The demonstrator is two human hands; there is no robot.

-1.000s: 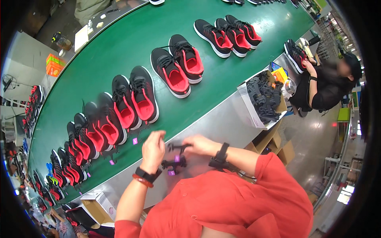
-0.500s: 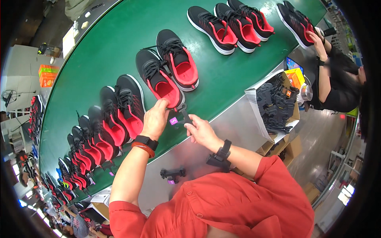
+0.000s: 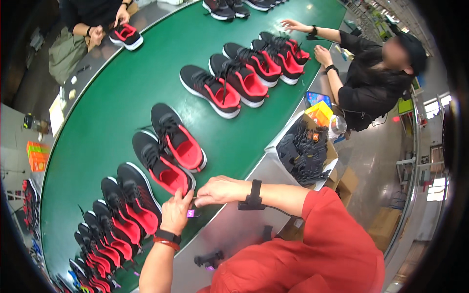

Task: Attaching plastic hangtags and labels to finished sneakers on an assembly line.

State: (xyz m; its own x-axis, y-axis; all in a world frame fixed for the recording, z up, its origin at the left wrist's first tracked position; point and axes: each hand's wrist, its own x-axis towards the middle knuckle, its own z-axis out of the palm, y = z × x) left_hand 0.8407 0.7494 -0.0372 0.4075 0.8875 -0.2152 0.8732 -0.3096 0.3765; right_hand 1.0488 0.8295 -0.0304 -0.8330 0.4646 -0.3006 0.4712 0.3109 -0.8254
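Observation:
A pair of black running shoes with coral-red lining and white soles lies on the green table in front of me. My left hand (image 3: 177,213) is closed in a pinch at the heel of the nearer shoe (image 3: 159,163). Beside it, touching the same heel, my right hand (image 3: 215,191) has its fingers pressed together on a black plastic shoe hanger, mostly hidden by my hands. A small purple tag (image 3: 190,213) shows just below my fingers. The other shoe (image 3: 179,141) of the pair lies alongside, untouched.
Several similar shoes (image 3: 115,219) line the table's left edge; more pairs (image 3: 239,80) stand farther right. An open carton of black hangers (image 3: 303,149) sits at my right. A co-worker (image 3: 371,83) stands beyond it. Another person's hands (image 3: 122,17) touch a shoe at the far left.
The view has shifted, with the table's contents now lower and farther left. My right hand has brought the hanger to the shoe's heel. The co-worker's hands have let go of the shoes.

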